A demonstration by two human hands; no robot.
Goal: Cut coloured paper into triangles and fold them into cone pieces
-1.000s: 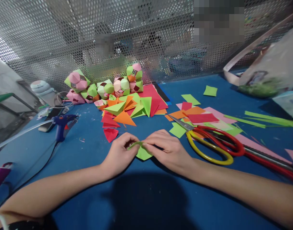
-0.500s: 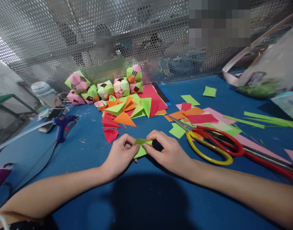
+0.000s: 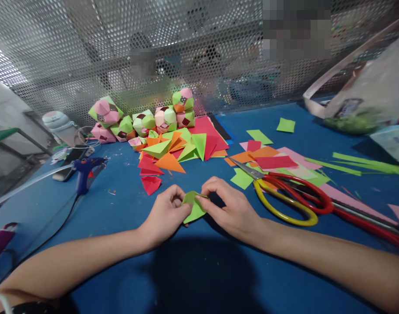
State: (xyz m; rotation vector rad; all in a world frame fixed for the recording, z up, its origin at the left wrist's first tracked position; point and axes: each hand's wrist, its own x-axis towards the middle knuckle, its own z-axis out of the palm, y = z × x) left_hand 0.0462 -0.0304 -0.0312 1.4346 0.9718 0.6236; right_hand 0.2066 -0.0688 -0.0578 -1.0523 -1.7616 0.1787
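Observation:
Between my two hands is a small piece of green paper [image 3: 194,210], bent and partly folded, just above the blue table [image 3: 121,270]. My left hand [image 3: 168,211] pinches its left edge, thumb on the near face. With thumb and forefinger, my right hand [image 3: 230,205] grips the paper's upper right corner. Fingers hide parts of the edges. Beyond my hands lies a pile of folded orange, green and red paper pieces [image 3: 168,162]. A red folded piece [image 3: 150,185] rests closest to my left hand.
Scissors [image 3: 284,198] with red and yellow handles lie right over paper scraps [image 3: 274,162]. A blue glue gun [image 3: 84,174] stands at left by a phone [image 3: 69,163]. Paper balls [image 3: 121,122] are stacked against the perforated metal screen [image 3: 219,56]. A bag [image 3: 366,91] stands far right.
The green paper has tilted, and its right side now bends up to a corner. My right fingers have shifted to that corner; my left hand stays on the left edge.

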